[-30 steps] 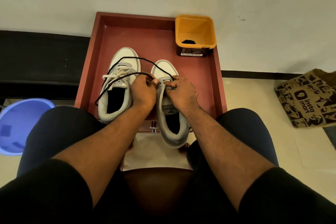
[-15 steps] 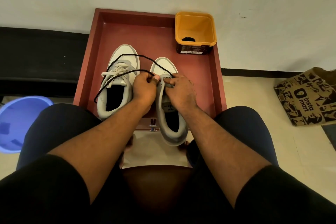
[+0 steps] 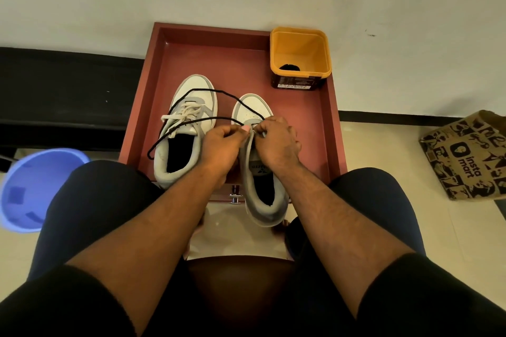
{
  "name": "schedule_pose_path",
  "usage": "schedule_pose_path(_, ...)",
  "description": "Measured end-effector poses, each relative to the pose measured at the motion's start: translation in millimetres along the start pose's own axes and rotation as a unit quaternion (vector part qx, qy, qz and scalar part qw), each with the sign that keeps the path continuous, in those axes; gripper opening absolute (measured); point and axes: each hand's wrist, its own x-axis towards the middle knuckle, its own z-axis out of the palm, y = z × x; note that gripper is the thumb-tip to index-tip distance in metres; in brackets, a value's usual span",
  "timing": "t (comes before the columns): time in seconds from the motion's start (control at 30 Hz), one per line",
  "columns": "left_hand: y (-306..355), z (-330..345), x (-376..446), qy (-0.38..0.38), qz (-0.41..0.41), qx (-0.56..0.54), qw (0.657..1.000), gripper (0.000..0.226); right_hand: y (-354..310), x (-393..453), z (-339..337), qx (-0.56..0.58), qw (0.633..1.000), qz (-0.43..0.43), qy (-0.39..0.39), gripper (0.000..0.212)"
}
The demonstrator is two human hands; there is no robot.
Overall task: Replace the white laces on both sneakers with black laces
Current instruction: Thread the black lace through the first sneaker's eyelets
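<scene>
Two grey-and-white low sneakers sit side by side in a shallow red-brown wooden tray (image 3: 331, 123) that stands against a pale wall. The left sneaker (image 3: 186, 128) lies wholly inside the tray, toe toward the wall, and still carries its white cotton lace (image 3: 189, 113) criss-crossed over the tongue. The right sneaker (image 3: 260, 180) has its toe in the tray, while its heel hangs out past the near edge, above the tiled floor.

Both hands meet at the lower eyelets of the right sneaker. The left hand (image 3: 221, 145) has its fingers curled, the thumb and forefinger pinching a thin black cord lace (image 3: 197, 91) close to the eyelet row. The right hand (image 3: 279, 142) is likewise clenched, its fingertips at the same spot on the sneaker's throat; its grip seems to nip the black lace too, though the exact contact is hidden by the knuckles.

From the hands the black lace runs out in two strands across the left sneaker: one arcs over its toe cap, the other crosses its white lace and ends loose near the tray's left wall.

A square orange plastic tub (image 3: 301, 55) stands in the tray's far right corner with something small and dark in its bottom. A lilac plastic bucket (image 3: 35, 186) stands on the floor at the left, and a printed brown paper bag (image 3: 465, 156) at the right.
</scene>
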Motion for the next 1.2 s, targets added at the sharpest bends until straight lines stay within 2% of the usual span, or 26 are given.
schedule_pose_path(0.07, 5, -14, -21, -0.077, -0.098, -0.032, 0.992, 0.018, 0, -1, 2, -0.011, 1.0, -0.008, 0.001, 0.013)
schedule_pose_path(0.13, 1, -27, -39, -0.119, -0.104, 0.004, 0.987, 0.022, 1, -2, 5, -0.015, 1.0, -0.016, -0.014, 0.015)
schedule_pose_path(0.27, -14, -27, -50, -0.042, 0.036, 0.116, 0.992, 0.026, 3, 0, 4, -0.003, 0.999, -0.021, -0.037, 0.017)
schedule_pose_path(0.33, -17, -21, -48, -0.021, 0.071, 0.135, 0.988, 0.025, 5, -1, 2, 0.021, 0.998, -0.037, -0.039, 0.016)
schedule_pose_path(0.43, -19, -14, -49, 0.001, 0.103, 0.156, 0.982, 0.01, 8, -11, -7, 0.034, 0.995, -0.079, -0.041, 0.011)
schedule_pose_path(0.57, -27, -18, -46, 0.006, 0.095, 0.122, 0.988, 0.014, 4, -38, -25, 0.011, 0.988, -0.121, -0.091, 0.014)
schedule_pose_path(0.63, -29, -19, -44, 0.029, 0.083, 0.087, 0.992, 0.012, 4, -60, -34, -0.008, 0.981, -0.151, -0.117, 0.013)
schedule_pose_path(0.73, -28, -17, -49, 0.067, 0.082, 0.067, 0.992, 0.021, 8, -108, -35, -0.064, 0.959, -0.23, -0.154, 0.012)
schedule_pose_path(0.83, -24, -19, -53, 0.049, 0.039, 0.046, 0.997, 0.019, 13, -145, -31, -0.105, 0.938, -0.281, -0.172, 0.008)
schedule_pose_path(0.9, -19, -22, -56, 0.017, 0.01, 0.018, 1.0, 0.015, 18, -150, -29, -0.143, 0.933, -0.281, -0.171, 0.011)
schedule_pose_path(1.0, -16, -26, -62, -0.049, -0.031, 0.002, 0.998, 0.023, 21, -137, -26, -0.175, 0.941, -0.239, -0.163, 0.017)
schedule_pose_path(1.07, -17, -29, -65, -0.091, -0.034, 0.039, 0.995, 0.018, 23, -129, -25, -0.147, 0.947, -0.221, -0.179, 0.031)
schedule_pose_path(1.13, -21, -29, -66, -0.097, -0.009, 0.085, 0.992, 0.014, 25, -124, -27, -0.093, 0.951, -0.213, -0.203, 0.048)
schedule_pose_path(1.2, -23, -27, -66, -0.083, 0.013, 0.103, 0.991, 0.017, 26, -123, -33, -0.053, 0.956, -0.209, -0.199, 0.044)
